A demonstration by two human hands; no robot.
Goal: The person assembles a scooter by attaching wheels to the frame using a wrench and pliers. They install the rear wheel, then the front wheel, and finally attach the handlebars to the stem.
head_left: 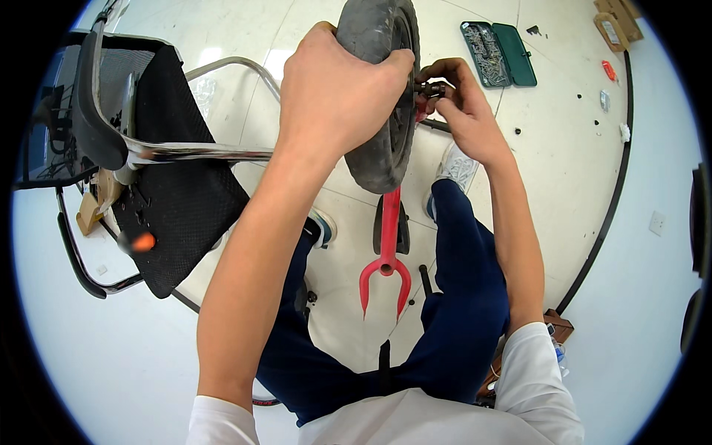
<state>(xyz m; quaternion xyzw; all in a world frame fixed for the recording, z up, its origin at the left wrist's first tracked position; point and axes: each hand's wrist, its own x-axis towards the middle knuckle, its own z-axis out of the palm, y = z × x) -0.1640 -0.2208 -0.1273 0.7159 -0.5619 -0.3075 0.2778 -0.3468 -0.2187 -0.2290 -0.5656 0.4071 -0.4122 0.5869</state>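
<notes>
My left hand (337, 96) is closed over the top of a black rubber-tyred wheel (378, 159), thumb pressed on the tread near the rim. The wheel stands edge-on, raised in front of me. At its right side my right hand (469, 119) pinches a dark metal axle part (432, 89) by the hub; whether it is a nut or a bolt end is unclear. A red bike frame (391, 222) runs below the wheel between my legs, its two-pronged fork (386, 271) toward me. A bit of red (421, 111) shows behind the hub.
A metal-armed chair with a black seat (178, 200) stands left, bearing small dark parts and an orange-tipped item (143, 242). An open green case (515, 55) of screws lies far right. Small black parts, a red tool (609, 70) and cardboard (617, 26) lie on the floor.
</notes>
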